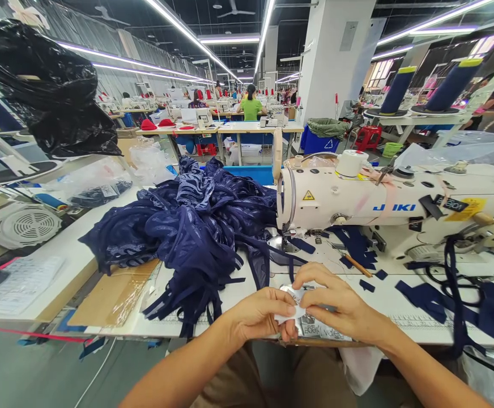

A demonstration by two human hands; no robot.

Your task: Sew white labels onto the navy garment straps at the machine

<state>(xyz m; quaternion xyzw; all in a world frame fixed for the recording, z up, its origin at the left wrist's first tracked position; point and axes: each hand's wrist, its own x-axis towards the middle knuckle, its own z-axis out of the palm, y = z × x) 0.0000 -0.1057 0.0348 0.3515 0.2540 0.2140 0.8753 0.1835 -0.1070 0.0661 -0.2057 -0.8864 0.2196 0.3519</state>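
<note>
Both hands, left hand (259, 313) and right hand (336, 306), pinched a small white label (292, 310) at lower centre; the navy fabric pile (187, 226) lay unsewn at centre left.

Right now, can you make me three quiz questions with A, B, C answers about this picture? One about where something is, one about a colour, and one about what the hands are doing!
1. Where does the heap of fabric lie?
A. On the table, left of the sewing machine
B. On the floor
C. On top of the sewing machine

2. What colour is that fabric?
A. Red
B. Dark blue
C. Yellow

3. What are the left hand and right hand doing?
A. Resting flat and apart
B. Pinching one small white piece between them
C. Holding scissors

Answers:
1. A, the heap spreads over the table just left of the white sewing machine.
2. B, all of it is navy.
3. B, both hands' fingertips meet on the small white piece at the table's near edge.
</note>
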